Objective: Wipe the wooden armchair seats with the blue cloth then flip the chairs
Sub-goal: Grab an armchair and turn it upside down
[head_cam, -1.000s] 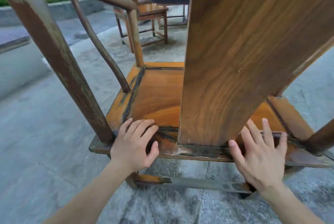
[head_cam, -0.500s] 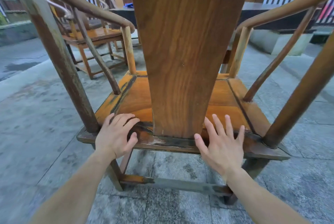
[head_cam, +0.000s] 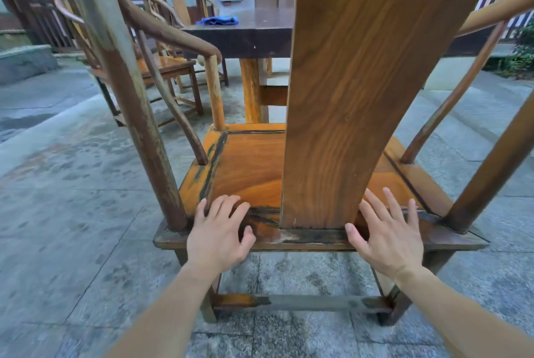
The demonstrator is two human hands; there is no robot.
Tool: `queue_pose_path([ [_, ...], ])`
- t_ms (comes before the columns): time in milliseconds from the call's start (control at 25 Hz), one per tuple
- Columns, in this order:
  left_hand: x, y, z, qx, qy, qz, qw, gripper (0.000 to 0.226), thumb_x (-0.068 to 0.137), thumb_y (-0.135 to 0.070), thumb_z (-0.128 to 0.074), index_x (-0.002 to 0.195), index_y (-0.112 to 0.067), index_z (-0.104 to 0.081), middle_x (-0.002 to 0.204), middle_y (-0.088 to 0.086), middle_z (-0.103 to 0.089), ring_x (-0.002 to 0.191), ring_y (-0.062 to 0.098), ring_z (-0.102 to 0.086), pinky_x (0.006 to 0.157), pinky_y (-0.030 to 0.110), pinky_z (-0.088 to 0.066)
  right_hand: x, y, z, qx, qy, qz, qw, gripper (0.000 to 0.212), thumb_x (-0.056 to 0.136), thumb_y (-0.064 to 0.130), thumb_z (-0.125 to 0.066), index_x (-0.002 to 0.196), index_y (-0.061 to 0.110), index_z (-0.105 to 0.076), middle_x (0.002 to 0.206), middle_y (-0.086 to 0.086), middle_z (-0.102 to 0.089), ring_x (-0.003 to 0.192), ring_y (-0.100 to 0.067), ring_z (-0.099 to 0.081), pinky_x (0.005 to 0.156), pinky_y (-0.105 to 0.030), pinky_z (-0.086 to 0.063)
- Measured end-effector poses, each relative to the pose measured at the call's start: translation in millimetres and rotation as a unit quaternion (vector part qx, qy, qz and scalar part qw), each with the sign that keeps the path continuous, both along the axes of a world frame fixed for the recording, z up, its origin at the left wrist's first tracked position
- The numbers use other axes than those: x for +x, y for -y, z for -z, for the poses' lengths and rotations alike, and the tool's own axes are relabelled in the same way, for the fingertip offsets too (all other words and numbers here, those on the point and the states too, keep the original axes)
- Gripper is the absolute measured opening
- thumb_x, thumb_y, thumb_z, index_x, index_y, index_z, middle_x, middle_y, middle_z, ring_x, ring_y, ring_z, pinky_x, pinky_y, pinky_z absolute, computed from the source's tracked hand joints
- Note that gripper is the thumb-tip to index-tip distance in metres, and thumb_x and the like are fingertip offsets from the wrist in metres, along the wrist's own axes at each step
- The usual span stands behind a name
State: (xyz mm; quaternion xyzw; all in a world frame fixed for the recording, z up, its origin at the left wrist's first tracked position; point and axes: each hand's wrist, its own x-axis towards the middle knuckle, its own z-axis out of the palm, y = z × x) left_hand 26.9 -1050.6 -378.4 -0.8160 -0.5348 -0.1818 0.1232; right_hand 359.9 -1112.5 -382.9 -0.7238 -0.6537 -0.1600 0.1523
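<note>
Both hands lie flat and empty on the rear seat rail of the armchair (head_cam: 254,172), left hand (head_cam: 218,235) and right hand (head_cam: 388,237) flanking the backrest (head_cam: 367,92). The cloth (head_cam: 217,21) lies on the bench (head_cam: 260,37) beyond, so the step in hand appears to be handling the chair. The next move likely calls for a firm grip on the frame before tipping.

Three wooden armchairs: one near (head_cam: 248,172), two far left (head_cam: 164,66) (head_cam: 185,11). One table (head_cam: 260,37), one blue cloth (head_cam: 217,20) on it. Two hands (head_cam: 218,233) (head_cam: 387,236).

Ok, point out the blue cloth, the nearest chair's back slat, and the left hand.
blue cloth (head_cam: 217,21): head view, middle of the crumpled cloth lying on the dark table.
back slat (head_cam: 355,92): head view, centre of the wide upright board.
left hand (head_cam: 216,235): head view, back of the hand, resting on the seat's rear rail.
</note>
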Motion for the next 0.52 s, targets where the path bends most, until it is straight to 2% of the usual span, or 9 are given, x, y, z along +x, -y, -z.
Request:
queue_pose_path([
  [160, 3, -11, 2, 0.024, 0.002, 0.001, 1.0, 0.05, 0.086, -0.045, -0.04, 0.123, -0.02, -0.064, 0.13, 0.001, -0.062, 0.127, 0.025, -0.054, 0.11, 0.058, -0.035, 2, -8, 0, 0.039, -0.006, 0.006, 0.999, 0.064, 0.09, 0.062, -0.033, 0.13, 0.022, -0.062, 0.144, -0.002, -0.058, 0.142, -0.034, -0.043, 0.115, -0.07, -0.021],
  [320, 6, -6, 6, 0.017, -0.016, -0.032, 0.999, 0.053, 0.088, -0.046, -0.036, 0.126, -0.019, -0.062, 0.132, 0.005, -0.061, 0.128, 0.029, -0.052, 0.111, 0.058, -0.031, 3, -5, 4, 0.005, -0.014, -0.006, 1.0, 0.066, 0.092, 0.065, -0.027, 0.135, 0.026, -0.057, 0.151, 0.002, -0.05, 0.147, -0.03, -0.036, 0.118, -0.068, -0.014],
  [400, 13, 6, 6, -0.006, -0.002, -0.098, 0.995, 0.056, 0.092, -0.05, -0.032, 0.13, -0.02, -0.06, 0.137, 0.008, -0.059, 0.131, 0.031, -0.05, 0.112, 0.06, -0.03, 5, -4, -1, -0.012, -0.029, -0.015, 0.999, 0.068, 0.093, 0.069, -0.022, 0.142, 0.03, -0.049, 0.158, 0.003, -0.041, 0.151, -0.028, -0.026, 0.12, -0.067, -0.007],
  [520, 28, 42, -5, -0.034, 0.038, -0.186, 0.981, 0.063, 0.096, -0.062, -0.025, 0.138, -0.024, -0.053, 0.146, 0.007, -0.052, 0.137, 0.031, -0.045, 0.114, 0.059, -0.028, 8, 4, -15, -0.088, -0.034, -0.059, 0.994, 0.07, 0.094, 0.072, -0.012, 0.154, 0.038, -0.023, 0.168, 0.004, -0.015, 0.156, -0.026, 0.003, 0.12, -0.063, 0.01],
])
